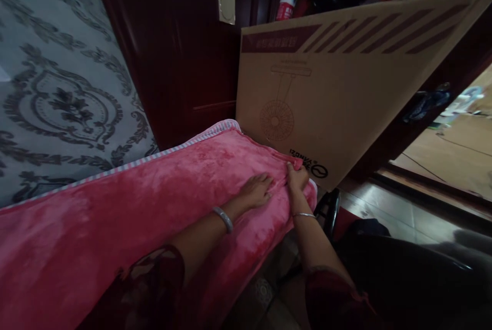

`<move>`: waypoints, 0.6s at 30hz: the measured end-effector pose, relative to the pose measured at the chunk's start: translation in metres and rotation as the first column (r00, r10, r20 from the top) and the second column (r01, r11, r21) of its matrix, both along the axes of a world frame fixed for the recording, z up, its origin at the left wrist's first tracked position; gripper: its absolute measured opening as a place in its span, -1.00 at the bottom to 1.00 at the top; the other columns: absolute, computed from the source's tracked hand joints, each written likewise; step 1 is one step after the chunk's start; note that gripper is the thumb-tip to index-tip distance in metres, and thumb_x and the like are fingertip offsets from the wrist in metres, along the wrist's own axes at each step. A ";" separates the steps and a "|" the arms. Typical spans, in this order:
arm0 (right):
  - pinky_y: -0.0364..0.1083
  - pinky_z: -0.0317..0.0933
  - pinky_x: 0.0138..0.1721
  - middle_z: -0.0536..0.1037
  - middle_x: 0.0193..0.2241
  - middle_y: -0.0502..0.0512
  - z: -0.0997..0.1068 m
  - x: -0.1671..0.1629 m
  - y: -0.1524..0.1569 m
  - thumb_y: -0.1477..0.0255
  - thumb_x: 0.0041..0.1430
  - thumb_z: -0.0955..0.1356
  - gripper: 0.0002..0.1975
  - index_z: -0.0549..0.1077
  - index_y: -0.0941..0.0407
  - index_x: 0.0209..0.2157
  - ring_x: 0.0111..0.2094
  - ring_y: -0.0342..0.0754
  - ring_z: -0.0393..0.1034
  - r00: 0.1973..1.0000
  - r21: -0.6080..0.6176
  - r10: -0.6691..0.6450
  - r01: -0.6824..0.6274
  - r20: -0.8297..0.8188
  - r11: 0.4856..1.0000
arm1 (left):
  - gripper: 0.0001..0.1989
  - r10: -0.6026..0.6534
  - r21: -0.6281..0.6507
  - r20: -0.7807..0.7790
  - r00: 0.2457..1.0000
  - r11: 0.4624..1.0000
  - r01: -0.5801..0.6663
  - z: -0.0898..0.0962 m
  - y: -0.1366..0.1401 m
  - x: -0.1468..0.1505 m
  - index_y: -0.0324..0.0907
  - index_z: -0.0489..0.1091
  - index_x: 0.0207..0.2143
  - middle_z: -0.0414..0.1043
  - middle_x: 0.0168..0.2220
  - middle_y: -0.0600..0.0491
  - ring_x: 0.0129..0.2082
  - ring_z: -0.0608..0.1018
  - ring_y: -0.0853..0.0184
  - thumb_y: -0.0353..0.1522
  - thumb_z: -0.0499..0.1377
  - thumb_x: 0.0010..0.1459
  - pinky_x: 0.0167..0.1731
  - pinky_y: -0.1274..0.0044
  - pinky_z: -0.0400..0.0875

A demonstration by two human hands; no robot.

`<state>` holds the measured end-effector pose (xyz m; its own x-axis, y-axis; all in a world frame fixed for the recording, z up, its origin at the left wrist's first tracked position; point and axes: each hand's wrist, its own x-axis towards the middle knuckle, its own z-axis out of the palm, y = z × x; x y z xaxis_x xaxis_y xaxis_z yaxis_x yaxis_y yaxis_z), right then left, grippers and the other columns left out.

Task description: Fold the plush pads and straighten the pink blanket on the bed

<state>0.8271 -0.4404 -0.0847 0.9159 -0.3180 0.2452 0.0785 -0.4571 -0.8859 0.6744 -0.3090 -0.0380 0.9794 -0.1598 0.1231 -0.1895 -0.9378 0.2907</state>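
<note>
L hand (255,190) flat on pink blanket (115,217), fingers slightly spread; R hand (299,177) pinches blanket's edge at the end nr big box (334,89). Blanket lies alongside patterned wall (73,104), w/ striped trim (148,159) on that side. Bangle (223,219) on ea. wrist.

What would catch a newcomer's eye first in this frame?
Probably the plush pink-red blanket spread across the lower left and middle, with the left hand resting on it and the right hand pinching its edge. Beyond it, a large brown cardboard box with an upside-down fan drawing stands at upper right.
</note>
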 end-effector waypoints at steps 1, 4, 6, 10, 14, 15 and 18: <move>-0.05 0.22 -0.31 0.60 -0.39 0.23 -0.001 -0.001 0.000 0.18 0.06 0.34 -0.70 0.51 0.12 -0.35 -0.33 0.14 0.44 1.000 0.003 0.009 -0.009 0.005 1.000 | -0.47 0.019 0.027 -0.002 1.000 0.999 -0.019 0.001 -0.002 0.003 -0.30 0.29 0.27 0.20 0.37 -0.24 0.36 0.29 0.13 -0.34 0.12 0.28 0.35 0.34 0.16; -0.05 0.21 -0.31 0.59 -0.42 0.20 -0.003 0.000 -0.001 0.22 0.05 0.31 -0.74 0.49 0.11 -0.39 -0.36 0.12 0.43 0.999 0.014 0.028 -0.028 0.030 1.000 | -0.61 0.062 0.073 0.016 0.998 0.995 -0.063 0.003 -0.014 0.015 -0.31 0.39 0.14 0.39 0.21 -0.25 0.22 0.43 0.11 -0.41 0.04 0.31 0.24 0.33 0.31; -0.05 0.20 -0.32 0.59 -0.43 0.19 -0.006 0.001 -0.001 0.22 0.05 0.29 -0.75 0.48 0.10 -0.41 -0.37 0.11 0.41 0.998 0.022 0.025 -0.026 0.049 0.999 | -0.64 0.094 0.079 0.032 0.995 0.992 -0.096 0.003 -0.023 0.024 -0.33 0.42 0.08 0.45 0.13 -0.27 0.14 0.47 0.08 -0.47 0.00 0.31 0.16 0.29 0.37; -0.05 0.17 -0.36 0.57 -0.47 0.19 -0.010 0.003 -0.002 0.18 0.03 0.30 -0.73 0.46 0.10 -0.44 -0.39 0.11 0.39 0.996 0.040 0.015 -0.019 0.088 0.999 | -0.63 0.119 0.101 0.063 0.991 0.987 -0.125 0.001 -0.032 0.037 -0.34 0.42 0.07 0.42 0.14 -0.29 0.17 0.43 0.05 -0.55 -0.02 0.28 0.16 0.23 0.33; -0.05 0.16 -0.36 0.55 -0.51 0.15 -0.015 0.004 -0.001 0.12 0.05 0.31 -0.68 0.46 0.09 -0.46 -0.42 0.09 0.38 0.992 0.060 0.010 -0.018 0.122 0.998 | -0.68 0.052 0.121 0.056 0.997 0.991 -0.059 0.001 -0.035 0.044 -0.34 0.48 -0.05 0.53 0.00 -0.24 0.05 0.51 0.11 -0.53 -0.04 0.33 0.12 0.30 0.36; -0.05 0.16 -0.36 0.54 -0.52 0.15 -0.016 0.004 -0.001 0.12 0.05 0.31 -0.69 0.46 0.09 -0.47 -0.43 0.09 0.37 0.992 0.063 0.006 -0.014 0.127 0.998 | -0.68 0.032 0.123 0.050 0.998 0.992 -0.038 0.001 -0.036 0.046 -0.34 0.50 -0.09 0.55 -0.05 -0.23 0.00 0.53 0.13 -0.53 -0.04 0.33 0.10 0.32 0.38; -0.04 0.16 -0.36 0.51 -0.54 0.13 -0.017 0.005 -0.001 0.17 0.04 0.33 -0.74 0.46 0.09 -0.47 -0.44 0.09 0.35 0.991 0.066 -0.012 0.004 0.130 0.998 | -0.71 -0.007 0.116 0.024 1.000 0.993 0.004 -0.001 -0.039 0.049 -0.38 0.52 -0.17 0.58 -0.15 -0.24 -0.12 0.58 0.16 -0.57 -0.01 0.29 0.03 0.36 0.41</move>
